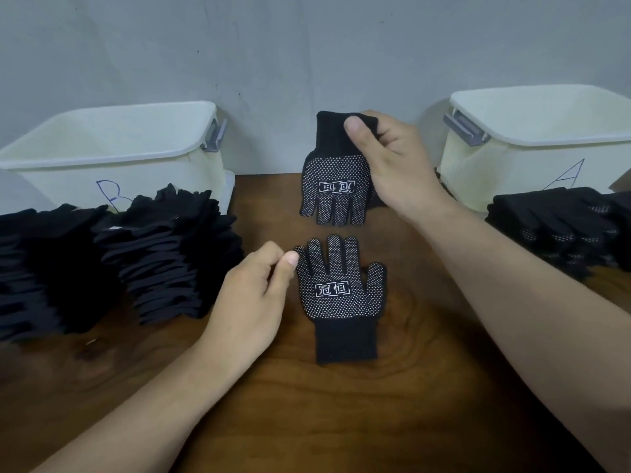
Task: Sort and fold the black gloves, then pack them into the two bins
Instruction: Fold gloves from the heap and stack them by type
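Head view: pinching the hanging glove [336, 186] by its cuff with the right hand [386, 158], over the table's [341, 421] far edge; curling the left hand [252, 285] beside the flat glove [341, 291] mid-table, hold unclear. Lay cuff onto cuff, fingers matched, pressing flat before folding.

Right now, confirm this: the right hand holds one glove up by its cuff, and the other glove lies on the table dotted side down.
Not quite: the head view shows the glove on the table lying dotted side up. The right hand does hold the other glove up by its cuff.
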